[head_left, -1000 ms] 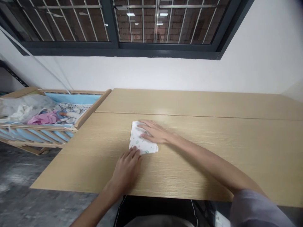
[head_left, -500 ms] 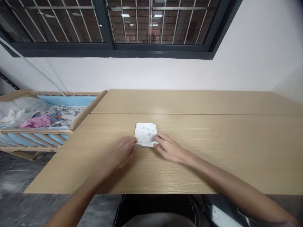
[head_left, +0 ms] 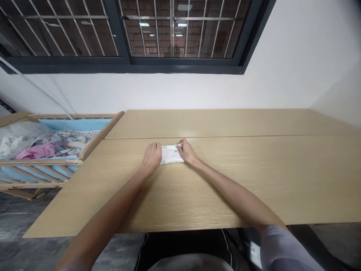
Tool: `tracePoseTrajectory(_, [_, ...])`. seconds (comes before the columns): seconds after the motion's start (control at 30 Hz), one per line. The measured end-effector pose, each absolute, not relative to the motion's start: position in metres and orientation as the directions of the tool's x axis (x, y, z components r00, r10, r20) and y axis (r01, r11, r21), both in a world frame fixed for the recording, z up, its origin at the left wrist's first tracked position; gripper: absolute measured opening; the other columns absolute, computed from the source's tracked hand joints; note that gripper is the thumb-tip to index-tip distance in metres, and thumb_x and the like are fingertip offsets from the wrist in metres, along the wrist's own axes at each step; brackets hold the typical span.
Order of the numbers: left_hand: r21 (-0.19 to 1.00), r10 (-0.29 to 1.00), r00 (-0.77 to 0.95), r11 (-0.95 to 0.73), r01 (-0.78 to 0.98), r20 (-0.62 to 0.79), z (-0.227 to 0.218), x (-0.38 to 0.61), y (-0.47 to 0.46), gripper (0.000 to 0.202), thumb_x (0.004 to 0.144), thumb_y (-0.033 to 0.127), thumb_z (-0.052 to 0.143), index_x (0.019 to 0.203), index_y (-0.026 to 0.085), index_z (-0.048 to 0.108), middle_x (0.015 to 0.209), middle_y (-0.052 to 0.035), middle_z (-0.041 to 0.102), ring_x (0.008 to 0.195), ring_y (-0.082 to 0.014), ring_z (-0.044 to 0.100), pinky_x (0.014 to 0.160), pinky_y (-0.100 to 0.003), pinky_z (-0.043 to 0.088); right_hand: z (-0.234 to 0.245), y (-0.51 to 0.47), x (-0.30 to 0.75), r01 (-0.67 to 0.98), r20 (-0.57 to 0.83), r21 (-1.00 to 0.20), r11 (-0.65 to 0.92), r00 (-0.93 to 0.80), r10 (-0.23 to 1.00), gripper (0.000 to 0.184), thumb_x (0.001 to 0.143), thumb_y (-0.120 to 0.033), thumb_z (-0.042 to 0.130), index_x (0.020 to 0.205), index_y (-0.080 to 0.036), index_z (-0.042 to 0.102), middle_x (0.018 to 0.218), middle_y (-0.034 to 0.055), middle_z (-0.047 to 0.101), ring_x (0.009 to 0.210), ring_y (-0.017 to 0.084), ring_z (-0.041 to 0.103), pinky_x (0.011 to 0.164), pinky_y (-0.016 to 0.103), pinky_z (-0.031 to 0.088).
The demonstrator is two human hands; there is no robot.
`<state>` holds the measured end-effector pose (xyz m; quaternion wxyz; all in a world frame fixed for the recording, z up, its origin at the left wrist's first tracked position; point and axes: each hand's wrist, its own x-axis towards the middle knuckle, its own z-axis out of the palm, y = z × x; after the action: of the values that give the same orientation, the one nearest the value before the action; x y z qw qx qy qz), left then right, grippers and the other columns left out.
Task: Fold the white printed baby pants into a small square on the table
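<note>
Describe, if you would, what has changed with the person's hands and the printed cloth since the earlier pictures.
The printed white cloth has gone from a squarish pad to a narrower strip, apparently folded once more. The left hand and right hand have moved from its near edge to its two ends, and both touch it. The table and the wooden crib with its clothes stayed as they were.

Here's the folded cloth (head_left: 171,155) on the table (head_left: 254,180), left hand (head_left: 152,156) at its left end, right hand (head_left: 187,151) at its right, a crib (head_left: 42,162) beside the table's left side, and a window (head_left: 124,64) in the wall (head_left: 169,90) behind!
</note>
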<state>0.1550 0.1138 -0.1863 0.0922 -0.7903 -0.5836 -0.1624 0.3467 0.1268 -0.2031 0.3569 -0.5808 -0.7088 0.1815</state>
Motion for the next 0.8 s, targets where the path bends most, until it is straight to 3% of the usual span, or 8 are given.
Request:
tracePoseTrajectory(0.1, [0.058,0.853,0.309,-0.365,0.929,0.421,-0.184,0.155,0.104,0.041,0.104,0.026,0.029,0.130,0.006,0.052,0.127,-0.0247,0.061,0.119,-0.0334,0.058,0.098,-0.046,0.045,-0.195,0.117,0.348,0.715,0.447,-0.596,0.364,-0.081,0.891,0.035,0.099,-0.031,0.041,0.126,-0.012,0.052,0.125,0.0217,0.060,0.120,0.032,0.055,0.104,0.048,0.044])
tracePoseTrajectory(0.17, [0.067,0.813,0.380,-0.452,0.889,0.440,-0.187,0.157,0.094,0.049,0.105,0.037,0.030,0.141,0.008,0.044,0.143,-0.0229,0.054,0.133,-0.0318,0.051,0.108,-0.046,0.041,-0.189,0.107,0.349,0.712,0.526,-0.479,0.514,-0.236,0.817,0.037,0.102,-0.033,0.037,0.129,-0.014,0.055,0.130,0.0197,0.059,0.126,0.031,0.052,0.109,0.048,0.040])
tracePoseTrajectory(0.27, [0.100,0.788,0.475,-0.549,0.830,0.392,-0.201,0.160,0.082,0.066,0.104,0.048,0.027,0.150,0.001,0.032,0.156,-0.0268,0.040,0.148,-0.0331,0.035,0.119,-0.049,0.033,-0.190,0.095,0.351,0.660,0.421,-0.341,0.669,-0.529,0.737,0.047,0.105,-0.037,0.033,0.143,-0.015,0.049,0.145,0.0168,0.055,0.136,0.029,0.048,0.116,0.049,0.034])
tracePoseTrajectory(0.33, [0.115,0.799,0.500,-0.561,0.820,0.335,-0.212,0.159,0.078,0.076,0.103,0.053,0.026,0.152,-0.005,0.027,0.159,-0.0318,0.032,0.152,-0.0365,0.027,0.121,-0.052,0.029,-0.198,0.091,0.355,0.662,0.325,-0.304,0.685,-0.603,0.728,0.055,0.106,-0.043,0.031,0.153,-0.015,0.040,0.155,0.0164,0.046,0.146,0.029,0.038,0.121,0.052,0.026])
tracePoseTrajectory(0.5, [0.105,0.807,0.512,-0.560,0.822,0.295,-0.225,0.149,0.077,0.084,0.100,0.060,0.030,0.154,-0.004,0.024,0.160,-0.0335,0.027,0.153,-0.0375,0.023,0.121,-0.056,0.029,-0.217,0.092,0.373,0.725,0.246,-0.305,0.618,-0.567,0.786,0.072,0.104,-0.060,0.027,0.161,-0.017,0.024,0.165,0.0147,0.030,0.154,0.029,0.024,0.125,0.053,0.018])
tracePoseTrajectory(0.67, [0.128,0.818,0.520,-0.559,0.819,0.245,-0.216,0.142,0.078,0.087,0.099,0.063,0.031,0.152,-0.006,0.025,0.159,-0.0349,0.028,0.153,-0.0392,0.023,0.121,-0.055,0.029,-0.218,0.089,0.381,0.725,0.250,-0.306,0.617,-0.564,0.787,0.077,0.103,-0.062,0.028,0.162,-0.014,0.018,0.167,0.0184,0.020,0.156,0.032,0.014,0.124,0.056,0.020])
tracePoseTrajectory(0.8, [0.128,0.791,0.561,-0.600,0.790,0.243,-0.200,0.130,0.085,0.078,0.093,0.066,0.049,0.146,0.009,0.043,0.157,-0.0259,0.040,0.148,-0.0379,0.036,0.118,-0.054,0.035,-0.212,0.084,0.383,0.671,0.331,-0.295,0.680,-0.596,0.732,0.077,0.101,-0.059,0.042,0.160,-0.014,0.024,0.163,0.0225,0.029,0.151,0.037,0.025,0.119,0.060,0.029])
